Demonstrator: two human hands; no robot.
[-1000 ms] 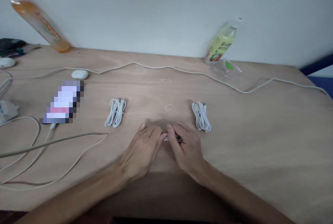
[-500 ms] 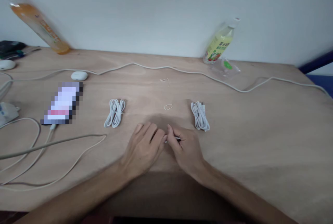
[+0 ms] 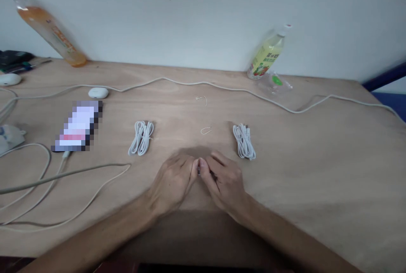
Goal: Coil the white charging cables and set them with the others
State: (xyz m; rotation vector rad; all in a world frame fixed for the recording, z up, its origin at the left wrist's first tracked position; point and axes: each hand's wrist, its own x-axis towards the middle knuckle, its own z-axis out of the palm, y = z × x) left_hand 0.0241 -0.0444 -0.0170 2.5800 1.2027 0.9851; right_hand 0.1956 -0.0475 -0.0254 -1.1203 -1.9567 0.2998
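My left hand (image 3: 173, 180) and my right hand (image 3: 223, 177) rest together on the wooden table (image 3: 317, 171) near its front middle. Their fingertips are pressed together around a small thin object that is almost hidden; I cannot make out what it is. One coiled white cable bundle (image 3: 141, 137) lies to the left of my hands. Another bundle (image 3: 244, 141) lies just beyond my right hand. A small wire tie (image 3: 206, 130) lies on the table just past my fingers, and a second tie (image 3: 202, 99) farther back.
A long white cord (image 3: 190, 82) runs across the back of the table. A phone (image 3: 78, 125) with a cable, a white earbud case (image 3: 98, 92) and loose cords sit on the left. An orange bottle (image 3: 52, 31) and a yellow-green bottle (image 3: 266, 53) stand by the wall.
My fingers have curled inward and both hands have closed tighter together. The small white piece seen between them earlier is now nearly covered.
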